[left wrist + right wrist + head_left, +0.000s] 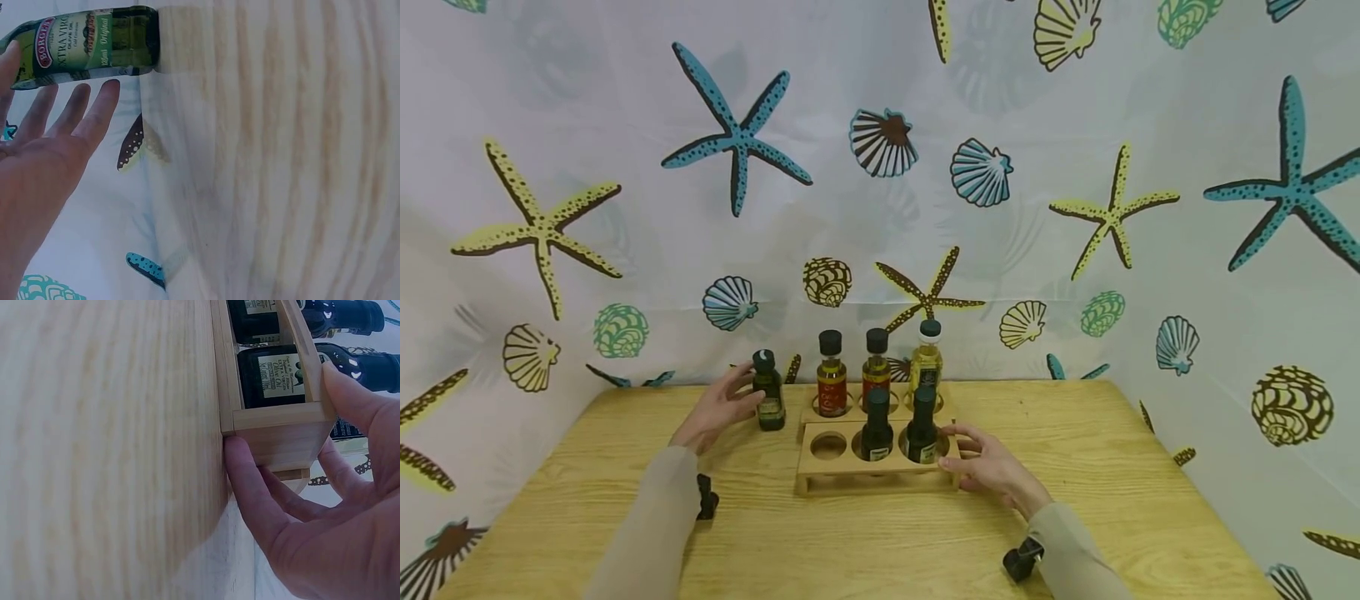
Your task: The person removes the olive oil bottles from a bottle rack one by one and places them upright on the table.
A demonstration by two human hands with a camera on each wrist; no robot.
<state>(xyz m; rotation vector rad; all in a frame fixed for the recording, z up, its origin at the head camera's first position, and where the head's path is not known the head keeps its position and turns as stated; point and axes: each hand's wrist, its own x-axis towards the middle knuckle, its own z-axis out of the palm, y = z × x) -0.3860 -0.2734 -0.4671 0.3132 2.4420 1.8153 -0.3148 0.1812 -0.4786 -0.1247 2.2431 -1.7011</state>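
"Left of the rack (850, 467) on the table (850, 542), what stands there?"

"A dark green glass bottle (770, 407), upright on the wood grain, squared at the body, with a dark cap (763, 361)."

"And the left hand (721, 408)?"

"Its grip is wide about the bottle, fingers fairly straight. Whether every fingertip touches the glass, I can't fairly say."

"What's the rack made of?"

"Smooth pale wood in two tiers, cut with round holes. Two dark bottles (877, 433) sit in the front row; behind them stand two red-labelled bottles (832, 396) and a pale yellow bottle (927, 367)."

"The right hand (996, 468)?"

"Its grip holds the rack's right end, thumb on the front rail. The right wrist view shows a fingertip at the foot of the flat end panel (284, 447), a face the head view mostly hides."

"And the left wrist view?"

"It gives the green bottle's printed label (78, 42), olive oil and Original, too small to read from the head camera."
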